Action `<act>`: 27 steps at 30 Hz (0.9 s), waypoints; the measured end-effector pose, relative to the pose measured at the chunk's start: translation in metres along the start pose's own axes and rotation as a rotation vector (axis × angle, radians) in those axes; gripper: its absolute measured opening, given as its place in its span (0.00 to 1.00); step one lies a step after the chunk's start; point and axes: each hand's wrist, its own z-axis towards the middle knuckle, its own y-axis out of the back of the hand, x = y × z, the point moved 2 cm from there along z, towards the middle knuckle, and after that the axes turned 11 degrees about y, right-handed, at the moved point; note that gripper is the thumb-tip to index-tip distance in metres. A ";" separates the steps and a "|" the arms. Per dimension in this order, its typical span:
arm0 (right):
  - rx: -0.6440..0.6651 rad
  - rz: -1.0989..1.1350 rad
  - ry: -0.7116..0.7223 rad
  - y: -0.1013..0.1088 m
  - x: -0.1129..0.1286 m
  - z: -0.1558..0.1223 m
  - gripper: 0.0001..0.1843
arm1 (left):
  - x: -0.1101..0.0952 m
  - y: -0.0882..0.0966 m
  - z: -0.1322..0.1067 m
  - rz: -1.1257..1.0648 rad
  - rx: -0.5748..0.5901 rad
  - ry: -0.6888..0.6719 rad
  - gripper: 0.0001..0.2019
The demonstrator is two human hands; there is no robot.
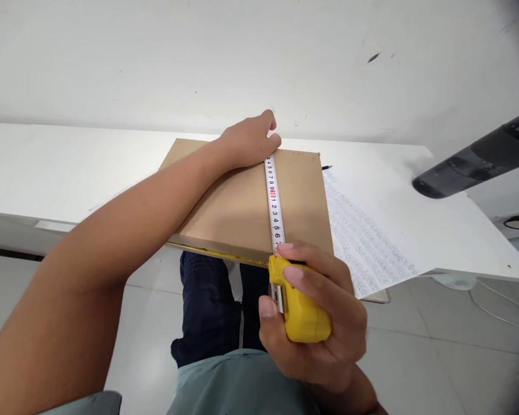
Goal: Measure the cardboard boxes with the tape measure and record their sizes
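A flat brown cardboard box (237, 202) lies on the white table (69, 167), its near edge sticking out past the table's front. A white measuring tape blade (273, 199) runs across the box from far edge to near edge. My left hand (251, 141) reaches over the box and pinches the tape's end down at the far edge. My right hand (315, 311) is closed around the yellow tape measure case (300, 308), held just off the box's near edge.
A printed sheet of paper (363, 230) lies right of the box, with a pen tip (327, 168) showing behind it. A dark grey object (476, 158) juts in at the right. The white wall stands behind. My legs and a tiled floor are below.
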 end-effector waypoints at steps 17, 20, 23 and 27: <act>-0.092 0.147 0.173 0.004 0.022 0.007 0.31 | -0.027 0.059 0.000 -0.164 0.024 0.242 0.25; -0.057 0.106 0.392 0.030 0.017 -0.005 0.37 | -0.050 0.110 -0.021 -0.124 -0.087 0.157 0.28; 0.030 -0.017 0.509 0.059 0.005 -0.023 0.50 | -0.076 0.136 -0.075 -0.111 -0.134 0.135 0.30; 0.135 -0.235 0.549 0.084 -0.003 -0.045 0.43 | -0.078 0.076 -0.172 -0.274 0.176 0.230 0.27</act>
